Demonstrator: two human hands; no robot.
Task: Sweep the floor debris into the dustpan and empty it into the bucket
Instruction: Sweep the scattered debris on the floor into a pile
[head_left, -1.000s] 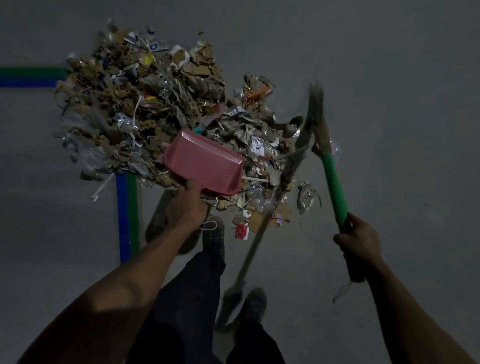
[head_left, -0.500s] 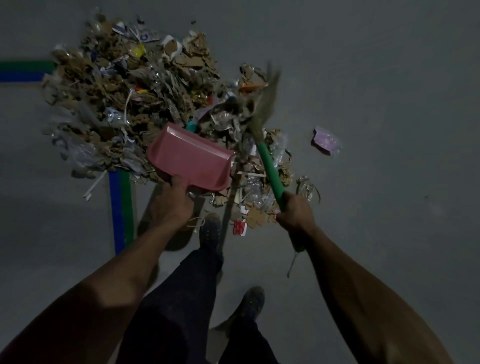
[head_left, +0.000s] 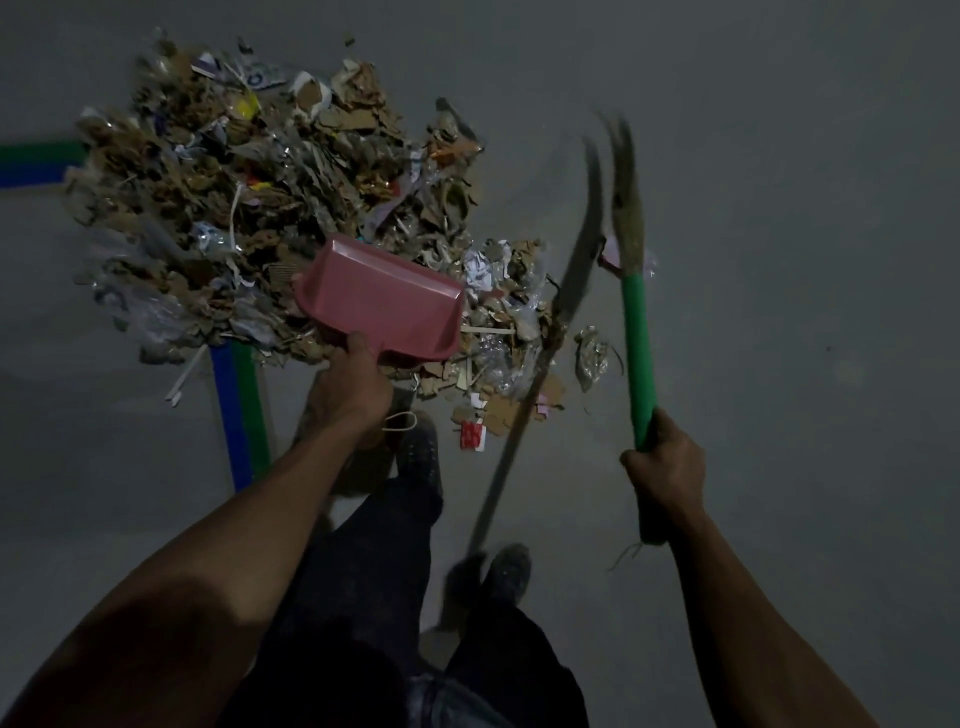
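Entry: floor sweep, debris pile.

Left hand (head_left: 349, 387): fingers curled tight round the handle of the pink dustpan (head_left: 382, 299). The pan sits at the near edge of the pile, tilted, its underside toward the camera and its mouth facing away into the debris.

Right hand (head_left: 665, 467): fingers wrapped round the green handle of the broom (head_left: 636, 332). The bristles are blurred, out to the right of the pile and apparently just off the floor (head_left: 779, 260).

Debris (head_left: 270, 197): one broad, loose heap of torn brown cardboard, clear plastic film, white paper strips and a few bright scraps, yellow and red. It lies on the grey floor ahead of the feet, covering a corner of blue and green floor tape (head_left: 239, 415). A thinner apron of scraps spreads between pan and broom; a crumpled wrapper (head_left: 592, 353) and a pinkish scrap sit apart by the bristles.

Bucket: not in view.

Risks, as judged:
- A hard stroke would probably scatter light film and paper past the pan rather than into it.
- With the pan tilted as it is, scraps may slide under the lip.
- The heap looks far larger than the pan; overfilling would spill on the carry.
- Outlying bits at right could be missed.
- Dim light hides small pieces.
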